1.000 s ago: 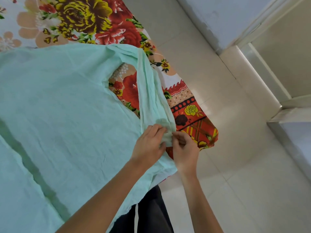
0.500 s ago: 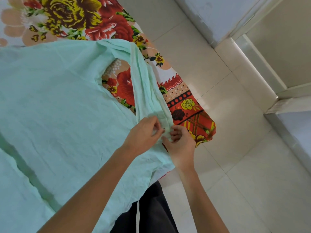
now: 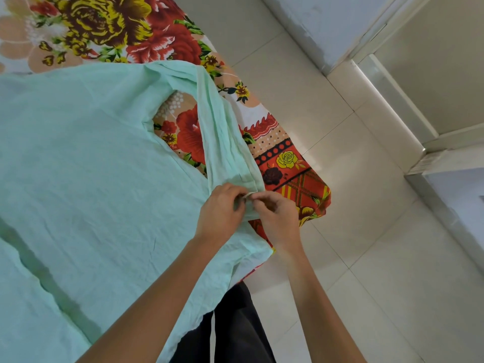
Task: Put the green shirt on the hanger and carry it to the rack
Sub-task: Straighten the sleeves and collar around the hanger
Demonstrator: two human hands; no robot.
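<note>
The pale green shirt lies spread flat over the flowered bed cover, filling the left half of the view. One long sleeve folds back toward me along the bed's right side. My left hand and my right hand meet at the sleeve's cuff, both pinching the fabric there, fingertips touching at a small pale spot that may be a button. No hanger or rack is in view.
The bed cover with red and yellow flowers ends in a corner just right of my hands. Pale floor tiles stretch to the right. A wall base and a door frame stand at the upper right. My dark trousers show below.
Both hands stayed on the cuff, their fingers shifting closer together at its edge. The view has drifted slightly, with the shirt lying as before.
</note>
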